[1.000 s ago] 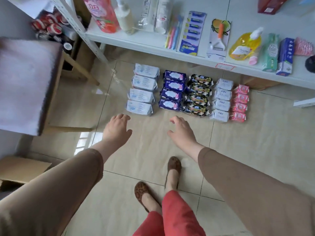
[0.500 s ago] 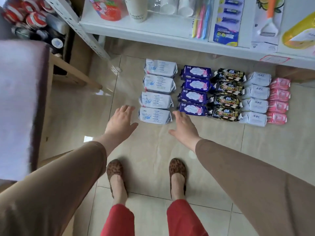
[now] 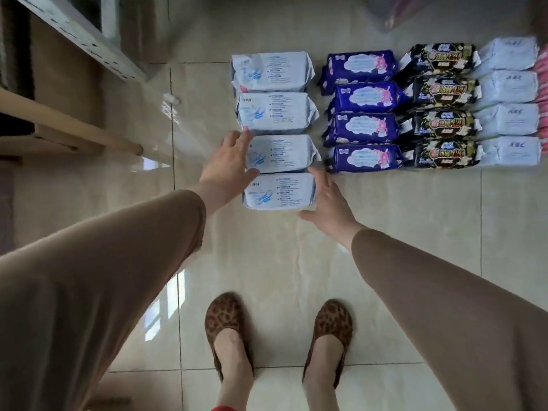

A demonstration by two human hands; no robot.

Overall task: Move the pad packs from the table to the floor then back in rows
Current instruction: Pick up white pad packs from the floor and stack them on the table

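Head view, looking straight down at the tiled floor.

Pad packs lie on the floor in columns of four, side by side. From left to right: pale blue packs, purple packs, black packs, white packs marked "ABC", and at the right edge of the view a sliver of pink packs, mostly cut off. Within each column the packs touch or nearly touch along their long sides; the columns sit just beside one another.

Left hand: fingers straight and spread, released, reaching along the left ends of the two nearest pale blue packs. It overlaps the left end of the third pack; whether it touches it I cannot tell.

Right hand: fingers extended, released, at the right end of the nearest pale blue pack, fingertips up by the gap between that column and the purple one. Contact looks likely but is not certain.

Neither hand holds anything. Both arms are in tan sleeves.

Two feet in leopard-print shoes stand on the tiles near the bottom of the view, well apart from the packs.

Upper left: a white shelf upright runs diagonally, with a wooden bar below it.
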